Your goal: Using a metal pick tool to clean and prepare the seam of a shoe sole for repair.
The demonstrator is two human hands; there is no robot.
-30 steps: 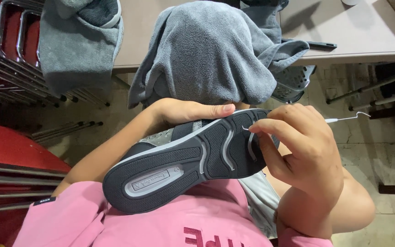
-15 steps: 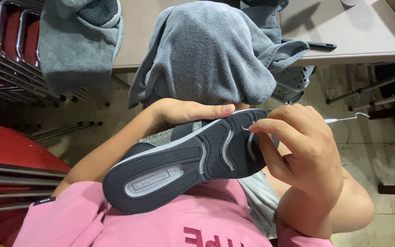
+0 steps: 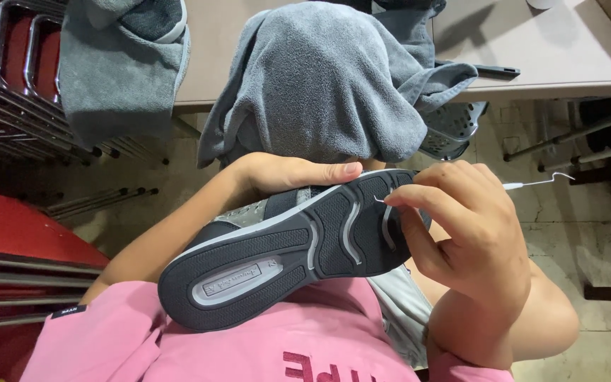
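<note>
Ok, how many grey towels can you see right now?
2: one grey towel hangs off the table edge at upper left; a second grey towel drapes over the middle, above the shoe. More may be hidden.

A plain workroom or canteen-like hall, not a home: a long beige table on metal legs stands over a worn tiled floor, with red stacking chairs on chrome frames piled at the side and grey towels draped over the table's edge.
</note>
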